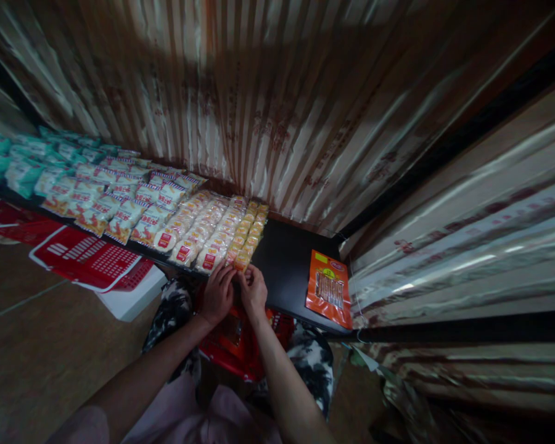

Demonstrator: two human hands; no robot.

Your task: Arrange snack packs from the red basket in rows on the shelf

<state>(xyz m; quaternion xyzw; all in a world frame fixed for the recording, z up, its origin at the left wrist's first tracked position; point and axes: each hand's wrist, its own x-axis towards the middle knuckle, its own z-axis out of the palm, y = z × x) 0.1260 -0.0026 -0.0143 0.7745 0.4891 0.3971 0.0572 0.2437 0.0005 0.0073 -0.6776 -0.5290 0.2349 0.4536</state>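
My left hand [218, 292] and my right hand [253, 290] meet at the front edge of a black shelf [282, 259]. Their fingers are bent and close together around the front of a small yellow snack packet [242, 260], the nearest in two narrow columns. The thumbs and part of the packet's lower edge are hidden. Just left of these columns lie rows of clear-wrapped round crackers [211, 254] with red labels. An orange snack bag [329, 288] with sticks visible through its window lies flat near the shelf's right end.
White-and-blue snack bags [124, 216] and teal bags [25, 176] fill the shelf's left side. A red basket [87, 256] and a white box [136, 296] stand below it. Another red basket [250, 364] is between my legs. Striped sheeting [259, 92] hangs behind; a dark post [398, 179] is at right.
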